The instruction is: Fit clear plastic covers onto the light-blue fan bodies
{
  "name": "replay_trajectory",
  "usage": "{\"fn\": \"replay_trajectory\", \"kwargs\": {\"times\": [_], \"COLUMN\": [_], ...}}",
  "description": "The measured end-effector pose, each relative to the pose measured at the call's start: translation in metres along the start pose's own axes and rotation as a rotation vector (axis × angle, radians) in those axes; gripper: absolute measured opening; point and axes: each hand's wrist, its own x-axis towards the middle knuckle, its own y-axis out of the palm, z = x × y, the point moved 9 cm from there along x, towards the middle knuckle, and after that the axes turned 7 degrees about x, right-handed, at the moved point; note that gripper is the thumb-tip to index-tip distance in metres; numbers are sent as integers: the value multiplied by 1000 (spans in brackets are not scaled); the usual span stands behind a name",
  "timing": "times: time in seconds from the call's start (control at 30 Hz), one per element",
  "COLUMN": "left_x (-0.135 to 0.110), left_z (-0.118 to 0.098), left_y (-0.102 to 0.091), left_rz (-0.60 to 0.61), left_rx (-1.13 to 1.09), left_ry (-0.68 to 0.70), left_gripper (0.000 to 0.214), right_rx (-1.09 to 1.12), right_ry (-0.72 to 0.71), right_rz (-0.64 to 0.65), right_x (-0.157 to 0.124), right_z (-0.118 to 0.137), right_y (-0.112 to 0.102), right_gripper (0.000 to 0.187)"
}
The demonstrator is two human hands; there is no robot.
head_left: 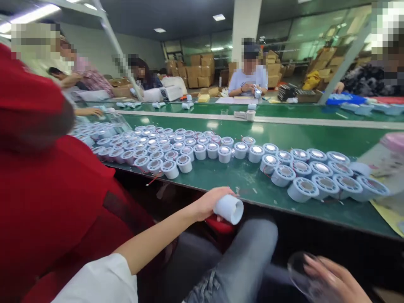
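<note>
My left hand (211, 203) is closed round a white plastic cylinder (229, 208), held on its side just below the near edge of the green table (252, 185). My right hand (334, 278) is low at the bottom right, fingers curled on a clear round disc (299, 271) that is blurred. Both hands hover above my lap in grey trousers. On the table lie several rows of white round housings with shiny reflectors (284, 166), stretching from the left to the right.
A person in red (38, 176) sits close at my left. Across the table other people work, one in a white shirt (249, 80). Cardboard boxes (198, 69) are stacked at the back. A clear bag with a pink item (389, 164) lies at the right.
</note>
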Motion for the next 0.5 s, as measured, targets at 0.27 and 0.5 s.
{"fn": "replay_trajectory", "kwargs": {"times": [0.27,0.5], "left_x": [3,8], "left_z": [-88,-98], "left_y": [120,120], "left_rz": [520,240], "left_rx": [-154,-172], "left_ry": [301,467], "left_gripper": [26,54], "right_rx": [-638,24], "right_ry": [366,628], "right_rz": [-154,-273], "right_x": [-14,-39], "right_z": [12,-2], "right_y": [-18,-38], "right_gripper": [44,14]}}
